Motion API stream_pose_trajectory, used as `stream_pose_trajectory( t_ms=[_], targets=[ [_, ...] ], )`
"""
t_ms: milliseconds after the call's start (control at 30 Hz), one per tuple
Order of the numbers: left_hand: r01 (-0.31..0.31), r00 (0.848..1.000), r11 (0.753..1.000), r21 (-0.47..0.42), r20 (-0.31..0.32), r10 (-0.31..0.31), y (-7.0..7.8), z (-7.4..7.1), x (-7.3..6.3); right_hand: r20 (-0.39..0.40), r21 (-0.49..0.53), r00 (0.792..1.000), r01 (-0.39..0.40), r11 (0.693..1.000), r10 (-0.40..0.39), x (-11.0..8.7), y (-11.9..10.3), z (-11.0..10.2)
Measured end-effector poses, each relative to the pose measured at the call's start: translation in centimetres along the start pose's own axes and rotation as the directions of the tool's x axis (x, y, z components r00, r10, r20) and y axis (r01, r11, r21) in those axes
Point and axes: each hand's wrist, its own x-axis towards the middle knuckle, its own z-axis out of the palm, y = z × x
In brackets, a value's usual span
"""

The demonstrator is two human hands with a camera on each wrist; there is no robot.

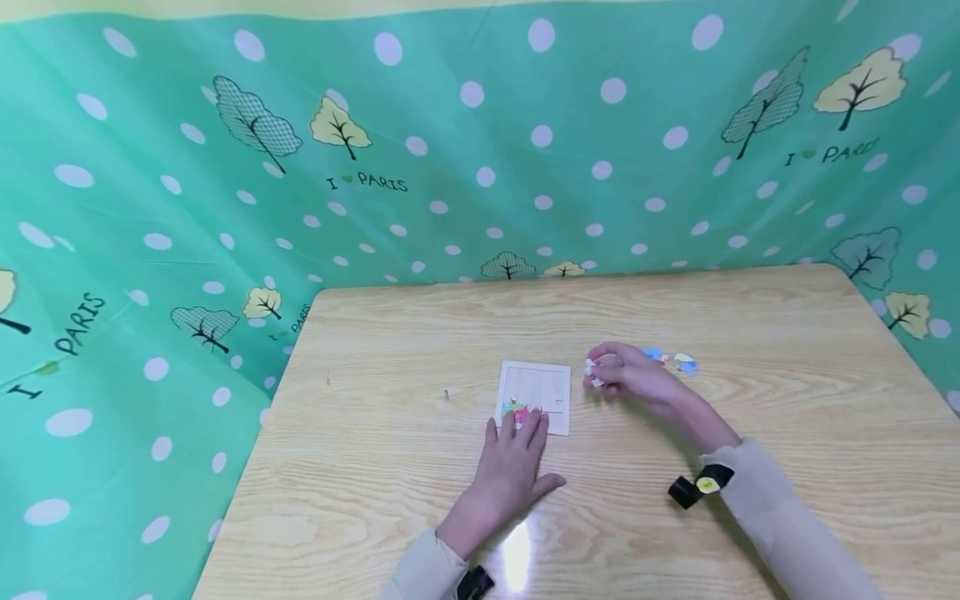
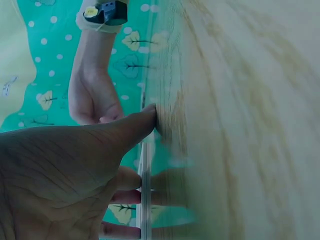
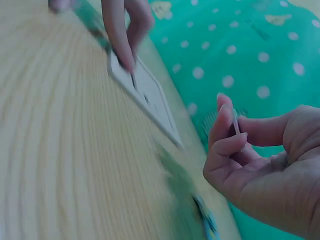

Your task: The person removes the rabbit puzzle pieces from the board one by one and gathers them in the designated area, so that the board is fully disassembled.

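A shallow white square puzzle tray (image 1: 536, 365) lies flat on the table, with colourful puzzle pieces (image 1: 516, 407) along its lower left part. Over its near edge my left hand (image 1: 504, 477) rests with fingers stretched out, the fingertips on the pieces and covering some of them. To the right of the tray, my right hand (image 1: 636, 377) pinches a small puzzle piece (image 1: 592, 373) between thumb and fingers. In the right wrist view that piece (image 3: 236, 122) appears edge-on, raised above the table, its picture hidden.
Loose puzzle pieces (image 1: 686, 363) with blue and white parts lie just beyond the right hand. A tiny dark object (image 1: 446, 394) sits left of the tray. Behind the wooden table (image 1: 390, 475) hangs a green dotted cloth (image 1: 450, 125).
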Motion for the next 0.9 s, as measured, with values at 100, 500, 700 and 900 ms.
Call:
stream_pose_trajectory(
  t_ms=[100, 500, 700, 900],
  targets=[
    [0.002, 1.000, 1.000, -0.016, 0.007, -0.002, -0.1, -0.1, 0.0, -0.077, -0.132, 0.996, 0.027, 0.991, -0.037, -0.8, 0.1, -1.3],
    [0.000, 0.999, 1.000, 0.005, 0.035, -0.001, -0.4, -0.7, -0.2, -0.144, -0.698, 0.965, 0.058, 0.714, -0.220, -3.8, -0.9, -4.9],
    [-0.007, 1.000, 1.000, -0.016, 0.007, 0.007, -0.6, -0.5, -0.4, -0.141, -0.736, 0.929, 0.132, 0.664, -0.342, -2.2, -1.5, -1.0],
    [-0.020, 1.000, 0.999, -0.033, -0.006, 0.020, -0.4, -0.4, -0.4, 0.049, -0.747, 0.965, 0.205, 0.632, -0.256, 0.1, -0.2, 3.8]
  ],
)
